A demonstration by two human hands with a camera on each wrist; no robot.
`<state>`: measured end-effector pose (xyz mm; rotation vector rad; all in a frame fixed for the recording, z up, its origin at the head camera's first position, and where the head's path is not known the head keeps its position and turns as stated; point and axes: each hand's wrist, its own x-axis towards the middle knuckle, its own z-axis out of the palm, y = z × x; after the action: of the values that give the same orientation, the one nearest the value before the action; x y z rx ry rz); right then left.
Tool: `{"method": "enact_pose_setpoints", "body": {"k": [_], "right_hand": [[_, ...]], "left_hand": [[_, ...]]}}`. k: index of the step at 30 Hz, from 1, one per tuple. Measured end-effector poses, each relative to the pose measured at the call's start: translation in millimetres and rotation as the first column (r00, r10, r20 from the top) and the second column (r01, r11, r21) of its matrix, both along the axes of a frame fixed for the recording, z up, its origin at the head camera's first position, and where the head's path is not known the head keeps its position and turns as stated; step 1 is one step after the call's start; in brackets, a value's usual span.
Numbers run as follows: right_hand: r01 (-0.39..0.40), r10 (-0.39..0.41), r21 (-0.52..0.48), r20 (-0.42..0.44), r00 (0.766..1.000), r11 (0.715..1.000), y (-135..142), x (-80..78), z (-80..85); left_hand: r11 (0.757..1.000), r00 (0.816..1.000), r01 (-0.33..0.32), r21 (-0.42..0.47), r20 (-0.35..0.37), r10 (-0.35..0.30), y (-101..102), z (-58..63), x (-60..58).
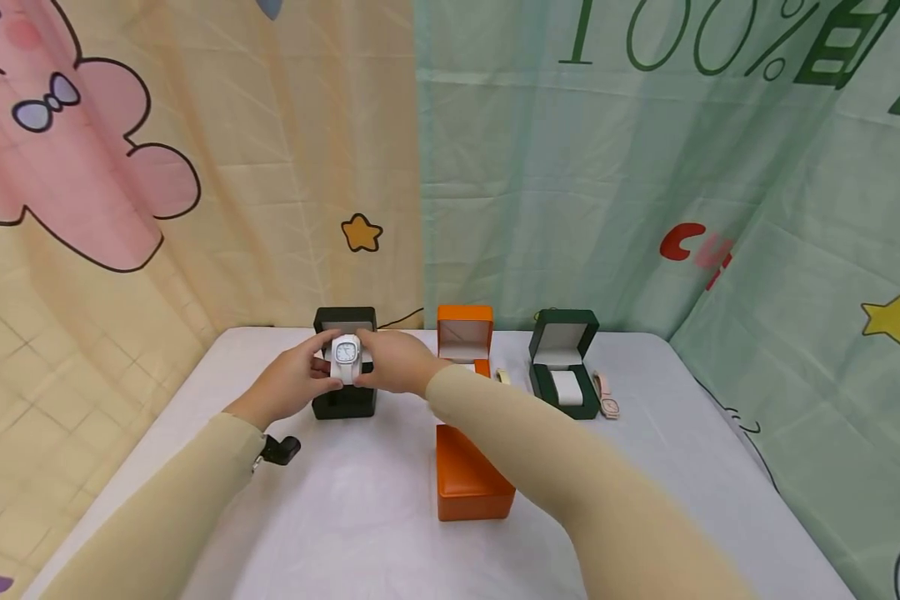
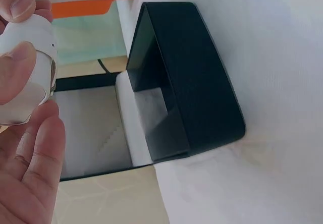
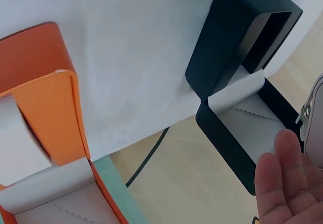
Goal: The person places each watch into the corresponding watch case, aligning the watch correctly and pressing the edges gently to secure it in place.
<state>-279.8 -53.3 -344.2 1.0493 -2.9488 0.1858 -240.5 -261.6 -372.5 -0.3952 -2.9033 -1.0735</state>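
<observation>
My left hand and my right hand hold a white wristwatch between them, its square dial facing me. In the left wrist view, the white band curves round a white cushion-like piece, with thumbs on it from two sides. Fingers of the right hand stretch beside the watch in the right wrist view. Just below and behind the watch stands a dark green box, lid raised. Its hollow shows with no cushion in it.
Right of the hands stands an open orange box, with an orange lidded box nearer me. Farther right are another open green box with a white cushion and a pink watch. A gold-coloured item lies between.
</observation>
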Motion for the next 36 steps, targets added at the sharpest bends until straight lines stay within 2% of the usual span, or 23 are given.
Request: {"method": "enact_pose_setpoints", "body": {"k": [5, 16, 22, 29, 36], "right_hand": [[0.012, -0.012, 0.023, 0.013, 1.000, 1.000, -9, -4.9, -5.2], [0.026, -0.028, 0.047, 0.063, 0.998, 0.999, -17, -11.1, -12.7], [0.029, -0.033, 0.050, 0.093, 0.995, 0.998, -20, -15.1, -21.6], [0.001, -0.008, 0.070, 0.090, 0.996, 0.998, -22, -17.4, -31.5], [-0.012, 0.004, 0.089, 0.079, 0.997, 0.996, -25, -20.0, -37.1]], "left_hand": [[1.000, 0.999, -0.006, -0.020, 0.032, 0.006, -5, -2.8, -2.1], [0.998, 0.998, 0.017, -0.058, 0.062, -0.014, -8, -16.9, -14.2], [0.996, 0.997, 0.014, -0.087, 0.079, -0.007, -9, -25.4, -16.4], [0.996, 0.993, 0.034, -0.082, 0.114, -0.024, -6, -35.6, -18.5], [0.994, 0.991, 0.020, -0.103, 0.134, -0.006, -7, -41.0, -21.5]]}}
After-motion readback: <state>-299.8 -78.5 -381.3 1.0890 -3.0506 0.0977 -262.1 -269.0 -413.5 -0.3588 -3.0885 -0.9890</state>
